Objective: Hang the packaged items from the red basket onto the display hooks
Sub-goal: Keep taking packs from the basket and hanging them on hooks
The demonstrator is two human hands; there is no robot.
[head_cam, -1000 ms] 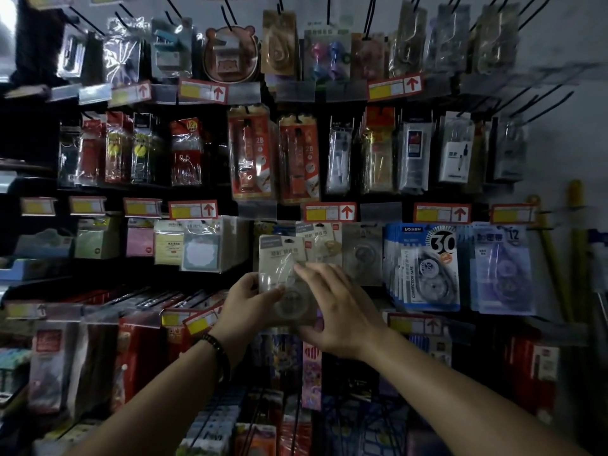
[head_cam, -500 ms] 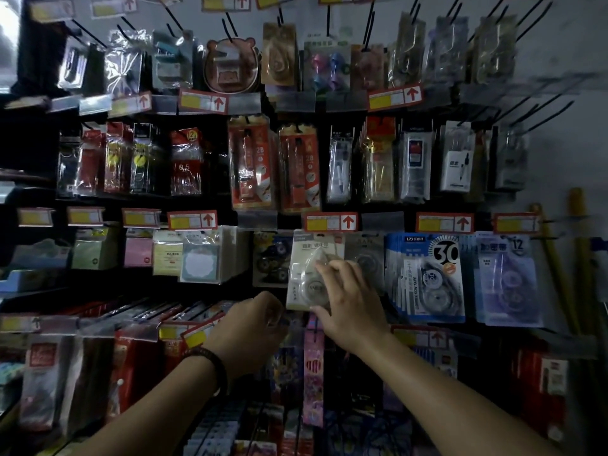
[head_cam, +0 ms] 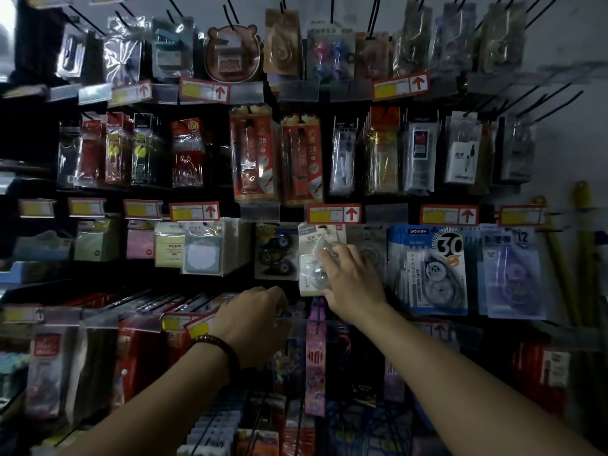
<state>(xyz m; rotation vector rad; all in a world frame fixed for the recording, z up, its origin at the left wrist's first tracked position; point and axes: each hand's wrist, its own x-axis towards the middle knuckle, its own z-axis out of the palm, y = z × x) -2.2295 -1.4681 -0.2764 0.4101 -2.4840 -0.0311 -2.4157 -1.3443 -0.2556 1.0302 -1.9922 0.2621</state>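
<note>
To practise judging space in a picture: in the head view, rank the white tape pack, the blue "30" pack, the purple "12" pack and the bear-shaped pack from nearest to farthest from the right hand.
1. White tape pack: under the right hand, touching its fingers.
2. Blue "30" pack: just to the right.
3. Purple "12" pack: farther right.
4. Bear-shaped pack: top row, upper left.

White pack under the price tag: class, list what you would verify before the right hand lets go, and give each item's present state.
1. Right hand holds white pack: ok.
2. Pack upright, face out: ok.
3. Pack's hole on the hook: cannot tell; price tag hides it.
4. Pack apart from blue pack: ok.
5. Left hand free to help: cannot tell; its curled fingers are out of sight.
</note>
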